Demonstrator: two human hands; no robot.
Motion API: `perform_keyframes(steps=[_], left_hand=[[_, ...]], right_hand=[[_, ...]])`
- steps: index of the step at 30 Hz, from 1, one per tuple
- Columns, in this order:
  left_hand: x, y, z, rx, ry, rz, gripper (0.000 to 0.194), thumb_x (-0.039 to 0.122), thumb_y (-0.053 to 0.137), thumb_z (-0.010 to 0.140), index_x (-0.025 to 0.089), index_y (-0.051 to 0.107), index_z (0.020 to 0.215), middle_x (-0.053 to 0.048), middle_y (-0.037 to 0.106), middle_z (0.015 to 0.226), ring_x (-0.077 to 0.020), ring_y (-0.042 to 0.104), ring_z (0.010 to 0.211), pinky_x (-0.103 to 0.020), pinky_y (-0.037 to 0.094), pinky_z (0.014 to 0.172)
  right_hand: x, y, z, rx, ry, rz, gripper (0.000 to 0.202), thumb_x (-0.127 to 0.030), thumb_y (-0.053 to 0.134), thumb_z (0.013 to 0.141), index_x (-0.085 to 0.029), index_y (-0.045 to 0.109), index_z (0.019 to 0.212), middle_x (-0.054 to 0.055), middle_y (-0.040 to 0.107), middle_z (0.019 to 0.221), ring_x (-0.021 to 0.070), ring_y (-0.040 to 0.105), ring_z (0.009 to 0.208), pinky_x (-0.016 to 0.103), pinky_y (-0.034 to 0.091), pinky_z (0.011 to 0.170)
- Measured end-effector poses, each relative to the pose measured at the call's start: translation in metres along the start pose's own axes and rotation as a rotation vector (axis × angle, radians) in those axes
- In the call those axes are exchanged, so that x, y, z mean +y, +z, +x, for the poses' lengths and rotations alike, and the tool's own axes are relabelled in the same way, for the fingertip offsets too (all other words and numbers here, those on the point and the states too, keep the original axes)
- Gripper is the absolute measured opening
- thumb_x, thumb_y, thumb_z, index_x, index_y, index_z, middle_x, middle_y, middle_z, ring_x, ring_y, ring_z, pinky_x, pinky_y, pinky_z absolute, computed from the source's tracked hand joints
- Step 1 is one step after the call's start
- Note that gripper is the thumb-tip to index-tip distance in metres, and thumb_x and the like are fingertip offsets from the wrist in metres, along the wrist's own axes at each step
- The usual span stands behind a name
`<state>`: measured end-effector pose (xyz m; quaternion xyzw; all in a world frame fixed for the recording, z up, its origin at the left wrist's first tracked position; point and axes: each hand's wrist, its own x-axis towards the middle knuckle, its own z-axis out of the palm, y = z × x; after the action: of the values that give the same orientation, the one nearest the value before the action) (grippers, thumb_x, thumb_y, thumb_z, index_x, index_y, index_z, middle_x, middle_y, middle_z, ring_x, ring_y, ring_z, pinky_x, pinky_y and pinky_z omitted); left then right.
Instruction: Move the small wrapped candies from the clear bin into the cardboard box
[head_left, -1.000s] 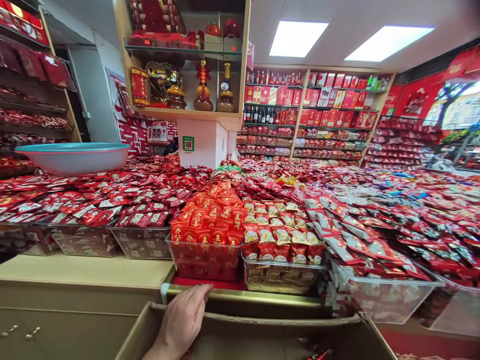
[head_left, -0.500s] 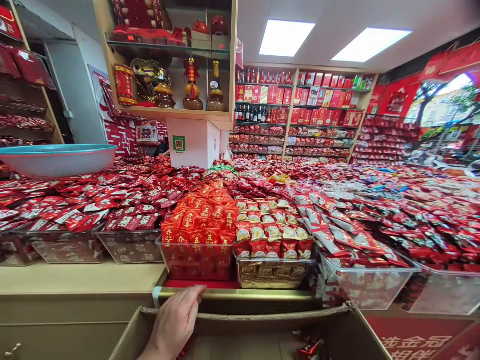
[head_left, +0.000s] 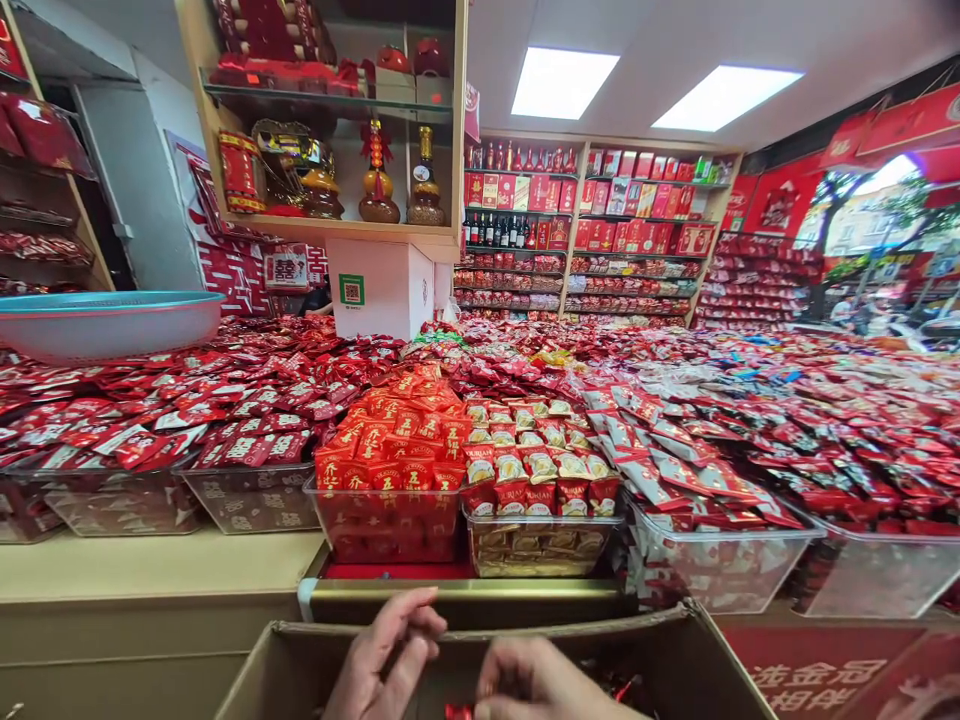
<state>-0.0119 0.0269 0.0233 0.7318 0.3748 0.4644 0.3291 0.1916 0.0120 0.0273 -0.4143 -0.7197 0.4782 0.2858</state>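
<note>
Head view — candy-heaped counter (head_left: 150, 565), shelved shop walls.

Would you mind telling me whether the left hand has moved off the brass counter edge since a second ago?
Yes. The left hand has drawn back from the brass counter edge, toward the right hand.

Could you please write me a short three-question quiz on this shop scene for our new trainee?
1. True or false: both hands are over the open cardboard box.
2. Which stands on the heaped packets at far left? A) a light blue basin B) a wicker basket C) a metal scale
3. Fill in: the clear bin straight ahead of the left hand holds ______-coloured packets.

Key
1. True: the left hand and the right hand meet above it, with a small red wrapped piece between the fingers.
2. A, the light blue basin.
3. Orange-red.
</note>
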Motion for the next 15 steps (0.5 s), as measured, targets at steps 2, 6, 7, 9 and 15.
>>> perform_keyframes(steps=[2, 6, 7, 9, 15], left_hand=[[0.017, 0.015, -0.005, -0.190, -0.060, -0.172, 0.053, 0.050, 0.047, 0.076, 0.023, 0.038, 0.121, -0.005, 0.063, 0.094, -0.0186, 0.060, 0.080, -0.030, 0.050, 0.074], [0.038, 0.033, -0.006, -0.267, -0.326, -0.352, 0.048, 0.035, 0.055, 0.077, 0.020, 0.038, 0.120, -0.007, 0.063, 0.101, -0.0198, 0.056, 0.093, -0.030, 0.045, 0.081], [0.039, 0.035, -0.006, -0.238, -0.376, -0.381, 0.044, 0.032, 0.055, 0.077, 0.020, 0.042, 0.117, -0.007, 0.064, 0.100, -0.0192, 0.056, 0.092, -0.028, 0.046, 0.078], [0.040, 0.037, -0.004, -0.188, -0.430, -0.450, 0.040, 0.029, 0.057, 0.076, 0.019, 0.047, 0.113, -0.007, 0.065, 0.096, -0.0178, 0.058, 0.086, -0.025, 0.047, 0.070], [0.042, 0.032, -0.001, -0.212, -0.473, -0.531, 0.039, 0.027, 0.060, 0.074, 0.016, 0.051, 0.110, -0.005, 0.068, 0.081, -0.0123, 0.058, 0.062, -0.021, 0.044, 0.055]], right_hand=[[-0.006, -0.005, 0.003, 0.100, 0.020, 0.301, 0.027, -0.039, 0.061, 0.067, -0.014, 0.050, 0.066, -0.006, 0.048, 0.051, 0.0043, 0.042, 0.045, 0.017, 0.034, 0.044], [-0.011, -0.010, 0.000, 0.167, 0.058, 0.588, 0.033, -0.044, 0.060, 0.067, -0.013, 0.049, 0.066, -0.003, 0.052, 0.052, 0.0055, 0.043, 0.043, 0.018, 0.035, 0.042], [-0.011, -0.010, -0.001, 0.169, 0.065, 0.622, 0.032, -0.043, 0.060, 0.068, -0.013, 0.049, 0.065, -0.002, 0.053, 0.052, 0.0059, 0.045, 0.045, 0.018, 0.036, 0.043], [-0.011, -0.010, -0.003, 0.175, 0.097, 0.712, 0.030, -0.040, 0.060, 0.070, -0.013, 0.048, 0.064, -0.001, 0.055, 0.052, 0.0060, 0.047, 0.047, 0.018, 0.035, 0.045], [-0.011, -0.008, -0.002, 0.171, 0.127, 0.740, 0.029, -0.039, 0.062, 0.068, -0.013, 0.049, 0.069, -0.001, 0.055, 0.053, 0.0069, 0.049, 0.048, 0.018, 0.034, 0.045]])
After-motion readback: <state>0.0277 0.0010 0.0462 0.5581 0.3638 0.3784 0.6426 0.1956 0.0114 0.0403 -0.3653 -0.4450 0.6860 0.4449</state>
